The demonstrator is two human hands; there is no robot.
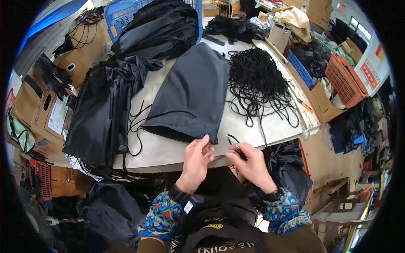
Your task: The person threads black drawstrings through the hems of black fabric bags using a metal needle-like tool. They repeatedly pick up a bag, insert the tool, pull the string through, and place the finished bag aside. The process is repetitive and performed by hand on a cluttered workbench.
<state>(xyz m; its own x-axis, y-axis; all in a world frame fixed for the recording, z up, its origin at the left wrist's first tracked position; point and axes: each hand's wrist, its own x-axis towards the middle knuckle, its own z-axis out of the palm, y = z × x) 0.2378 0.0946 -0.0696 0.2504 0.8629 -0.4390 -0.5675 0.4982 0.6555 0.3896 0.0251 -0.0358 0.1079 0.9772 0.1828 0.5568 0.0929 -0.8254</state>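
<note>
A black fabric bag [190, 88] lies flat in the middle of the table, its wide hemmed opening toward me. My left hand [196, 159] pinches the near right corner of that hem between thumb and fingertips. Just to the right, my right hand [252, 165] is closed on a black cord [233, 139], whose short end sticks out past the fingers. A small shiny spot shows at those fingertips, too small to make out. Right of the bag sits a tangled heap of black cords [257, 76], with loose loops spreading toward the table's near edge.
Left of the bag, a stack of black bags [101, 114] with cords hangs over the table edge. Behind it stands a blue basket [123, 17] piled with black fabric. Orange-handled scissors [304, 105] lie at the right. Cardboard boxes [42, 116] and an orange crate [344, 80] flank the table.
</note>
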